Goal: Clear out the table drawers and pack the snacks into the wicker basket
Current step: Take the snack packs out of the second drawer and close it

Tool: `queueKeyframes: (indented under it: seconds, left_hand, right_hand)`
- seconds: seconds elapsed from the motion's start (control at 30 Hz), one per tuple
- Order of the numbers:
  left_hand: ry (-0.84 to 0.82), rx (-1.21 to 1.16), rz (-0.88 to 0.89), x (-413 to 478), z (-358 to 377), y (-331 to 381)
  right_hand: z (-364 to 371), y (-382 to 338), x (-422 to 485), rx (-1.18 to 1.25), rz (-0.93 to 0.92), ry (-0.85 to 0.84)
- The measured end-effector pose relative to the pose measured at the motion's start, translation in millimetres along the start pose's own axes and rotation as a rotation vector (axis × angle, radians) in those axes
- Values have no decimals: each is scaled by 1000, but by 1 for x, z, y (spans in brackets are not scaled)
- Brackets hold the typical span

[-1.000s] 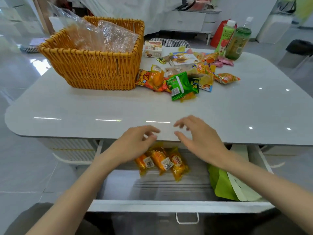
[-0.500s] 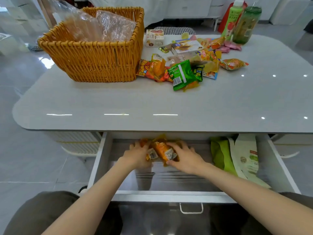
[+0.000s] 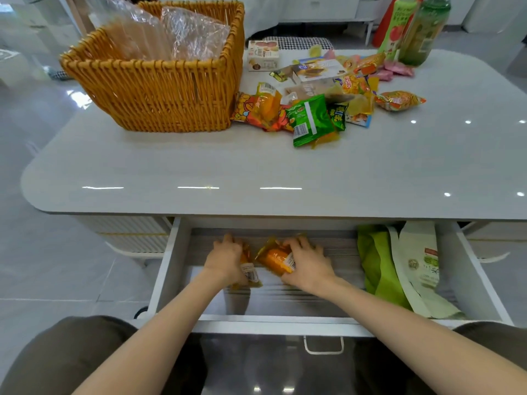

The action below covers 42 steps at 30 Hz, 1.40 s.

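The white table drawer [image 3: 168, 269] stands pulled open below the tabletop. Inside it, my left hand [image 3: 225, 259] grips one orange snack packet [image 3: 249, 273] and my right hand [image 3: 309, 262] grips another orange snack packet [image 3: 275, 258]. Both hands are down in the drawer, close together. The wicker basket [image 3: 159, 89] sits at the table's far left with clear plastic bags [image 3: 171, 32] in it. A heap of loose snack packets [image 3: 313, 109] lies on the table to the right of the basket.
A green bag [image 3: 379, 269] and a white paper bag [image 3: 419, 269] lie in the drawer's right part. Two drink bottles [image 3: 410, 27] stand at the table's far right. A small snack box [image 3: 262, 55] sits behind the heap. The drawer handle [image 3: 323, 344] faces me.
My hands dropped from above the table edge into the drawer and closed on the orange packets. The left hand has drawn its packet apart from the right one.
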<state>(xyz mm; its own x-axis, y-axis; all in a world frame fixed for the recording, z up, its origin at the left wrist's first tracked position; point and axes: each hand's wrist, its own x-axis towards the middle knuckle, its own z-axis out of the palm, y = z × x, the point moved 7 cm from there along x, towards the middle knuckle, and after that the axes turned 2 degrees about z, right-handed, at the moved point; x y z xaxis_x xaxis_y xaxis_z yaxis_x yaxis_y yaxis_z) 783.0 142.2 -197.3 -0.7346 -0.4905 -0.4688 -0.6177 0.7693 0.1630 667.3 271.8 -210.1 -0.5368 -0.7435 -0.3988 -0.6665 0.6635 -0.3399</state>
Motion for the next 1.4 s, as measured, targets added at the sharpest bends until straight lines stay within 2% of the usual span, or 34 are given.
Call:
queueKeyframes:
  seconds: [0.2,0.3,0.47,0.53,0.63,0.73,0.9,1.03,1.13,1.2,1.4]
  left_hand:
    - [-81,-18,107,-23,-14,5]
    - [-68,-57,194,-46,-38,18]
    - [-38,-297,388,-89,-101,33]
    - [49,-451,420,-99,-127,32]
    - [336,-618,426,-97,-158,29]
    - [521,-557,441,-82,-166,40]
    - [662,-530,370,-46,-159,57]
    - [639,-376,279,-26,-141,60]
    - [606,-261,326,-15,-126,67]
    - [614,-272,324,-7,-125,71]
    - [614,-264,201,37,-146,86]
  right_hand:
    - [-12,3,-26,-49,-52,-47]
    - [-33,0,-45,-21,-95,-42]
    - [-86,-19,-87,104,-212,-2]
    - [-113,-23,-101,180,-241,71]
    - [-152,-17,-107,259,-223,269]
    - [-179,-8,-95,250,-200,459]
    - [-192,13,-52,74,-142,566]
    - [-193,15,-46,-95,-74,689]
    - [-177,11,-39,-177,-45,587]
    - [-171,12,-30,-134,-42,499]
    - [-177,28,13,-101,-85,409]
